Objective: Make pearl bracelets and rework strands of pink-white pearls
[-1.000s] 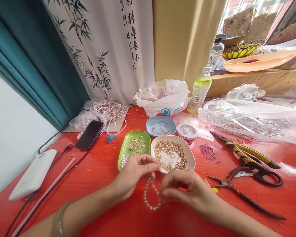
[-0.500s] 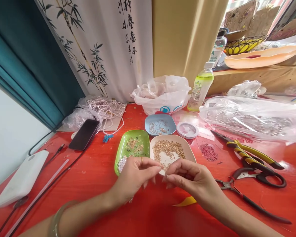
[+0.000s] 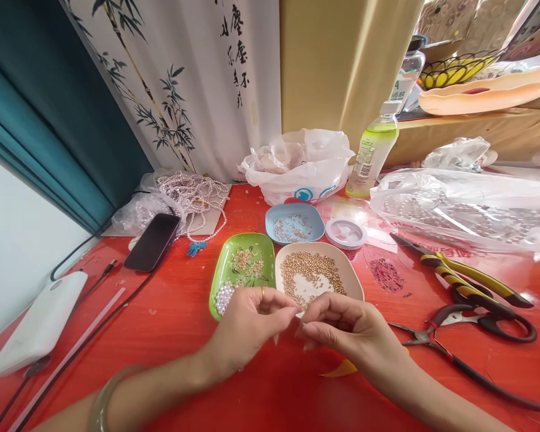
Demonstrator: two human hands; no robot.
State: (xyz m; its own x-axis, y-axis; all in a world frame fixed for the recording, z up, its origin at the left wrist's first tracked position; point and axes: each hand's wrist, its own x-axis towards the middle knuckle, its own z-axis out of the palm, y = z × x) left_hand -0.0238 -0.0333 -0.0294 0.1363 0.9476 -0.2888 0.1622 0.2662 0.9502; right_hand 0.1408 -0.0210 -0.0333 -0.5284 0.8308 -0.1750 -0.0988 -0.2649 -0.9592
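My left hand [image 3: 256, 321] and my right hand [image 3: 344, 327] meet fingertip to fingertip just in front of the dishes. Thumb and forefinger are pinched together on each side; whatever lies between them is too small to make out. Behind the right fingers is a cream dish [image 3: 353, 282] of gold beads [image 3: 312, 267]. A green dish [image 3: 216, 273], partly covered by my left hand, carries small gold pieces [image 3: 247, 262] and pearly white beads [image 3: 224, 297]. Farther back, a blue dish [image 3: 317, 216] contains small metallic bits. A yellow piece [image 3: 339, 368] lies partly under my right hand.
Pliers with yellow-black handles [image 3: 468, 276], scissors [image 3: 504, 321] and dark-handled pliers [image 3: 468, 366] lie right. A phone [image 3: 153, 243], white power bank [image 3: 40, 324] and bead strands [image 3: 198, 195] are left. A plastic bag [image 3: 297, 171], a bottle [image 3: 373, 153] and a round lidded tub [image 3: 345, 232] stand behind.
The view has shifted slightly, with the objects on the right sliding farther right. Both hands keep their pinched pose, with fingertips close together.
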